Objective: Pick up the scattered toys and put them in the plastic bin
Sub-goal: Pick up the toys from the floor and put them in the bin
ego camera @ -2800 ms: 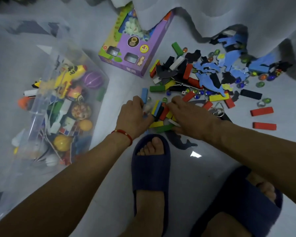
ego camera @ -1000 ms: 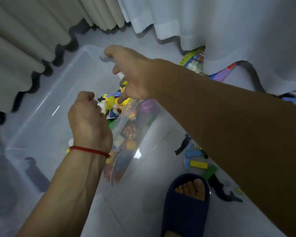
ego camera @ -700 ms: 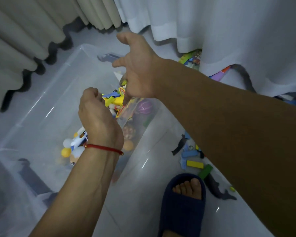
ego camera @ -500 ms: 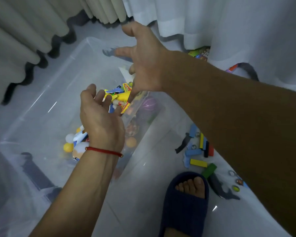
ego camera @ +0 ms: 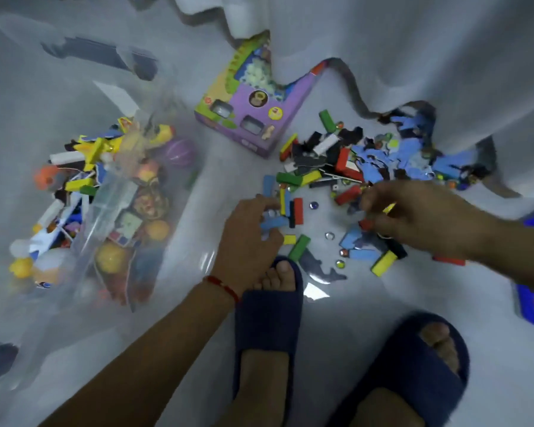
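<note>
The scattered toys [ego camera: 327,177], coloured blocks, marbles and foam shapes, lie on the floor [ego camera: 336,318] before the curtain [ego camera: 413,57]. The plastic bin [ego camera: 74,303] stands at left, holding toys. The left hand [ego camera: 248,234] curls its fingers over blue pieces. The right hand [ego camera: 413,217] curls over blocks; whether either hand grips anything, I cannot tell.

Home room, floor-length curtains [ego camera: 413,57] – slippers [ego camera: 267,318] – toys [ego camera: 321,180] strewn on pale floor [ego camera: 336,349]
</note>
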`<act>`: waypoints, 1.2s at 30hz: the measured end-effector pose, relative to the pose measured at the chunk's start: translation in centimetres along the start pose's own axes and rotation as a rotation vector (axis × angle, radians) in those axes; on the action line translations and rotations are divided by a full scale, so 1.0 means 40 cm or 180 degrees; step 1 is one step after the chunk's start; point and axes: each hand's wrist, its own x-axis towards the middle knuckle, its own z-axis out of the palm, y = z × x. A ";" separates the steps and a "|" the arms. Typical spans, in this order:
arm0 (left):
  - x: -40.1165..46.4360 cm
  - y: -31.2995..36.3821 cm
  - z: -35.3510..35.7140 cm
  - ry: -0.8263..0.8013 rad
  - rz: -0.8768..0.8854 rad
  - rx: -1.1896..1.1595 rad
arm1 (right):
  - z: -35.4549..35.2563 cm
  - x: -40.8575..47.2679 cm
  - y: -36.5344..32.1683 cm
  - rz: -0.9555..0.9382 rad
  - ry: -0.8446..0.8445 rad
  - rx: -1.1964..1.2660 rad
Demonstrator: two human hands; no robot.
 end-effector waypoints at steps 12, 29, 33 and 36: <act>0.001 -0.057 0.152 -0.0965 0.0358 0.2245 | 0.419 -0.005 0.072 -0.0182 0.0663 -0.1229; 0.025 -0.030 0.153 -0.0538 0.0313 0.1341 | 0.406 0.011 0.091 0.0231 0.0812 -0.0460; -0.011 -0.003 0.139 -0.0258 -0.0271 0.0260 | 0.400 0.007 0.094 0.0091 0.0643 -0.0218; -0.021 0.002 0.135 -0.0128 -0.0728 -0.0401 | 0.392 0.003 0.101 0.0105 0.0694 0.0041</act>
